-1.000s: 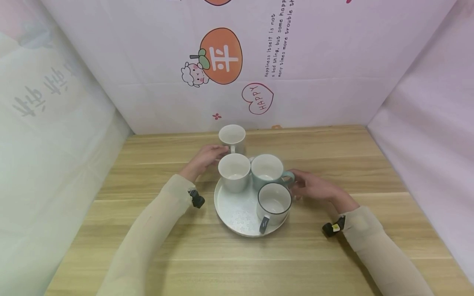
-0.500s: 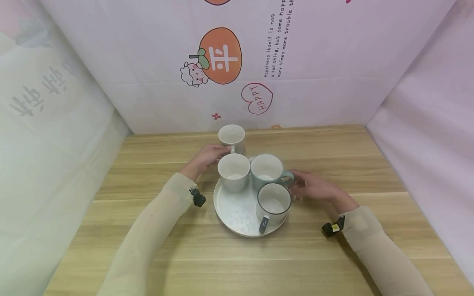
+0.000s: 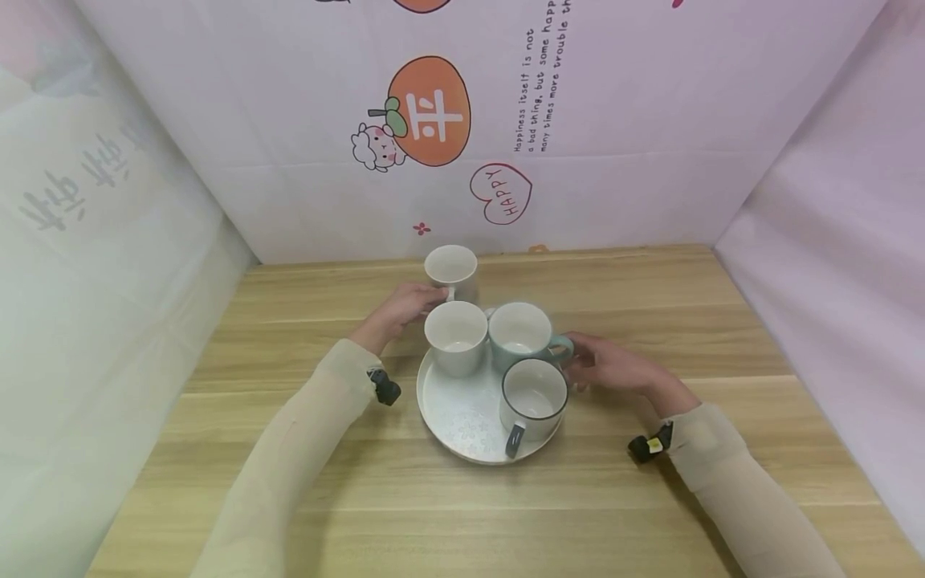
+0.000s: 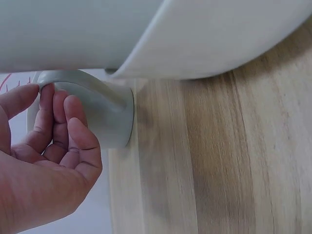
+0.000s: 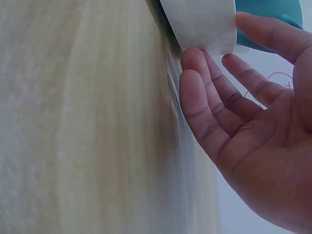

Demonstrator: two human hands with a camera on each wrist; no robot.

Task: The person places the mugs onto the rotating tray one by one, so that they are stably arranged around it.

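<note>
A white round tray bears a white mug, a light-blue mug and a white mug with a dark rim. Behind it, on the table, another white mug stands upright. My left hand pinches that rear mug's handle between thumb and forefinger, the other fingers curled loosely. At the tray's right side, my right hand holds the rim, thumb on its upper edge and fingertips against its outer wall. The light-blue mug's handle is just above this hand.
The wooden table ends at a printed white backdrop close behind the rear mug. White cloth walls rise on the left and right. The front mugs stand close together.
My left fingers have closed in on the rear mug's handle, which has turned slightly to the left. My right hand, the tray and the mugs on it stay put.
</note>
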